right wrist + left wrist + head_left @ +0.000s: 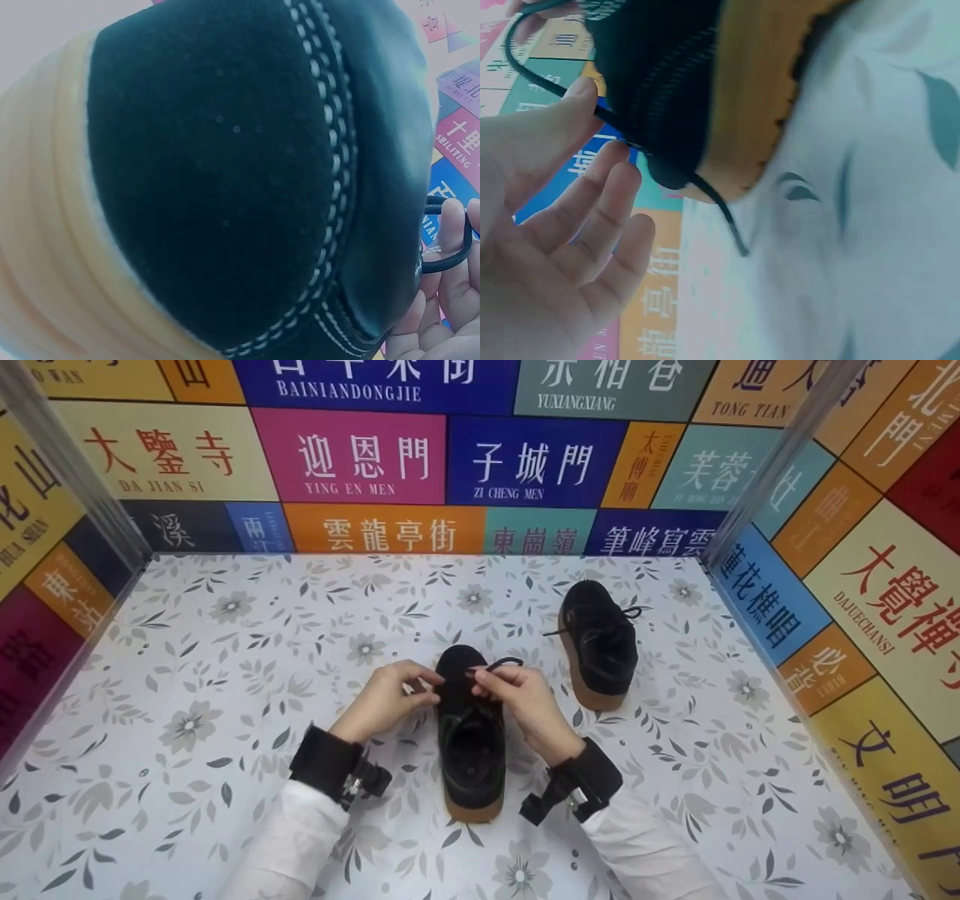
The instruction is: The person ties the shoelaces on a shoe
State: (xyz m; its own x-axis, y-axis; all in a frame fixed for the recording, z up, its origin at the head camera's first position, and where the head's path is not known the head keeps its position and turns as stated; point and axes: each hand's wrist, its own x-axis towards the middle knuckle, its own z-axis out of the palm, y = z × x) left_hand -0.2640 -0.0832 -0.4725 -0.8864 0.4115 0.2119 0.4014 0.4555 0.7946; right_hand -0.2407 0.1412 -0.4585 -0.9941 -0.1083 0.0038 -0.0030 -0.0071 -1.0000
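A black shoe (pixel 471 750) with a tan sole stands in front of me, toe pointing away. My right hand (pixel 517 697) pinches its black shoelace (pixel 506 661) between thumb and fingers over the front of the shoe. A loop of it curves by the fingers in the right wrist view. My left hand (pixel 390 694) is at the left side of the toe, thumb and fingers bent and apart. In the left wrist view, the lace (pixel 718 202) passes behind the left thumb and close by the fingertips, its end hanging past the toe.
The matching black shoe (pixel 600 649) stands at the right, farther back, its laces loose. A white cloth with a leaf and flower print (pixel 225 675) covers the tabletop. Colourful panels with printed lettering (pixel 349 457) wall the back and both sides.
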